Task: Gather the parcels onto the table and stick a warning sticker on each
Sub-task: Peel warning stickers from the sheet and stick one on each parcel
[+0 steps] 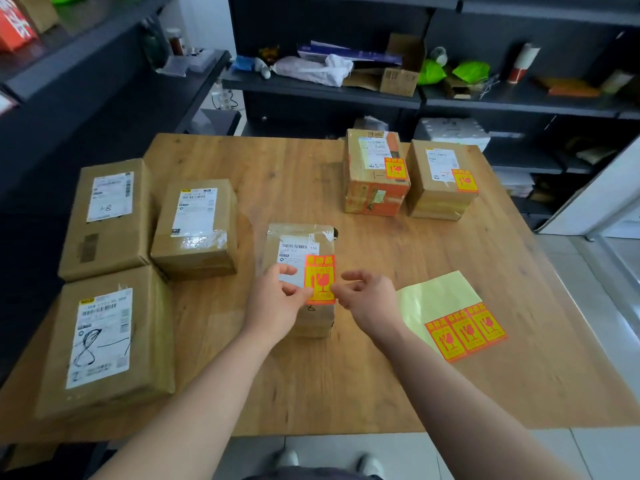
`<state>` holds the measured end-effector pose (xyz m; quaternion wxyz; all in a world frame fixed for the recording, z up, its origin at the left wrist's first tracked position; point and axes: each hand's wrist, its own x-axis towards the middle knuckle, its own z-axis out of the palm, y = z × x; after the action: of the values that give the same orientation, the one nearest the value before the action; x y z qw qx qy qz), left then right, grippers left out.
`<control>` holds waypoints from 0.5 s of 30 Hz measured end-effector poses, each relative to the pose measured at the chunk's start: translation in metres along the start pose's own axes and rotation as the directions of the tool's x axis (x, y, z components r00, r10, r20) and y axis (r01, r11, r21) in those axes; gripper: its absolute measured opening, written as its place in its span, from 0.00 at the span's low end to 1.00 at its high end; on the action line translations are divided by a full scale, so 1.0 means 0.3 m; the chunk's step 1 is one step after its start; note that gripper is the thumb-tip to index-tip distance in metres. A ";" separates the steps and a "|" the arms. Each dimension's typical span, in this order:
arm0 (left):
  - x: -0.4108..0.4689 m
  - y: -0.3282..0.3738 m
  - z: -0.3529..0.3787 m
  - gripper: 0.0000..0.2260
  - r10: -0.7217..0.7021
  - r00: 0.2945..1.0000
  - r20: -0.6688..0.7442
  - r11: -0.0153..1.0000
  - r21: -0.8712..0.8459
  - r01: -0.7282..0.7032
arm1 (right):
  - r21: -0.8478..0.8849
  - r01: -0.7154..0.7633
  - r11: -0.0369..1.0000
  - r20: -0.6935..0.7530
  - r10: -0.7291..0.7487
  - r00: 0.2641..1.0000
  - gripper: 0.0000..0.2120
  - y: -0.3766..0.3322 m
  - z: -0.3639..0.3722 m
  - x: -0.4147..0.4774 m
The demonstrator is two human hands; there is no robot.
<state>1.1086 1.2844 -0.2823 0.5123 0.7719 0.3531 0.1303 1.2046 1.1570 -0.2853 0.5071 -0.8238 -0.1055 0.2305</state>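
Centrally, left hand (pixel 273 301) fingers pinch an orange broken-glass warning sticker (pixel 320 279) on the centre parcel (pixel 300 237); right hand (pixel 367 296) fingers curl beside it, grip unclear. The lower-left parcel (pixel 149 341) has a scrawled 8 on its label.

Dark shelving (pixel 519 98) holds an open carton (pixel 398 79), green bags (pixel 471 71) and white cloth (pixel 311 69).

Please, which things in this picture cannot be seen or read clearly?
Head view: print on the white paper shipping labels, too small to read.
Head view: lower left corner of the orange and yellow warning sticker, covered by fingers of the left hand; stuck flat or not, unclear.
Head view: whether the right hand touches that sticker; its fingertips overlap the edge.
Head view: objects on the dark back shelves, blurred.
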 end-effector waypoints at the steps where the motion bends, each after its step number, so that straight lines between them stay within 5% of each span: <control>1: 0.009 -0.004 -0.008 0.13 -0.015 1.000 0.016 1.000 0.003 0.015 | -0.013 -0.001 1.000 -0.005 0.001 1.000 0.11 0.001 0.005 0.003; 15: 0.056 -0.048 -0.005 0.15 -0.021 0.995 0.101 0.966 0.258 -0.005 | -0.143 -0.074 0.987 -0.073 0.064 0.995 0.09 0.056 0.058 0.011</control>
<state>1.1138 1.3002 -0.2972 0.4256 0.8363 0.3433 0.0413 1.1980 1.1645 -0.3076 0.4409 -0.8690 -0.0761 0.2111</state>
